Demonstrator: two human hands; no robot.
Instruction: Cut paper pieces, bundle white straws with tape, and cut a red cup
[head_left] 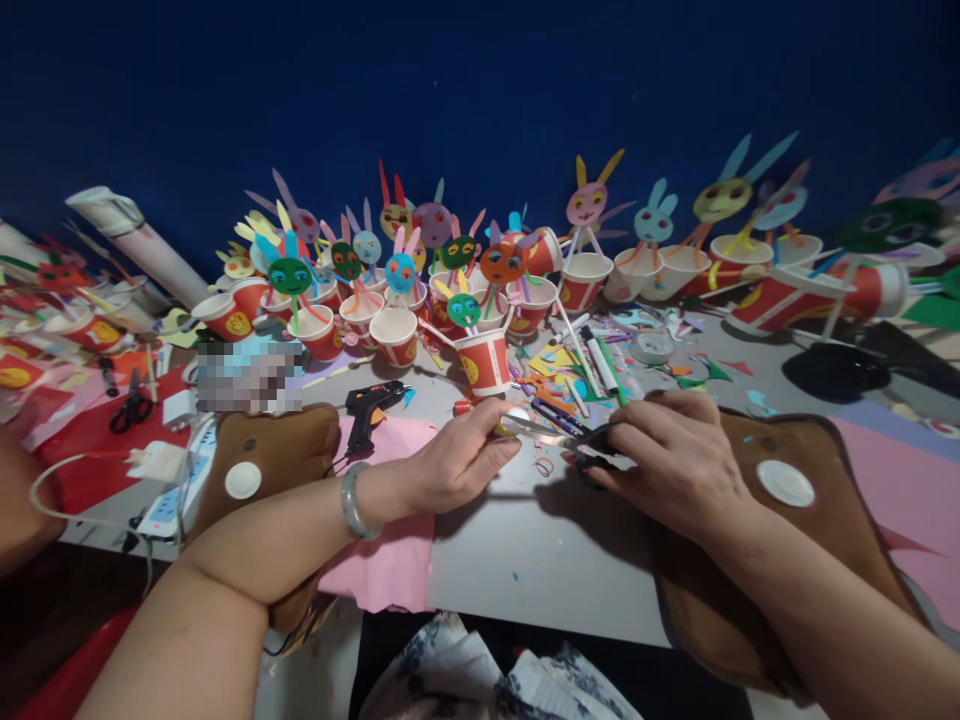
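Note:
My left hand (457,462) hovers just above the grey table (540,545), fingers pinched on a small white and yellow piece (514,420). My right hand (664,455) is closed around the black handles of a pair of scissors (577,440). The blades point left and meet the small piece. A grey bangle (352,502) sits on my left wrist. Both forearms rest on brown padded cushions (787,520) with a white round disc on each.
Rows of red and white paper cups (484,362) with coloured paper rabbit faces on straws fill the back of the table. A black glue gun (369,405), pink paper (390,560), markers, paper scraps and a tape roll (651,347) lie about. A second pair of scissors (131,410) lies at left.

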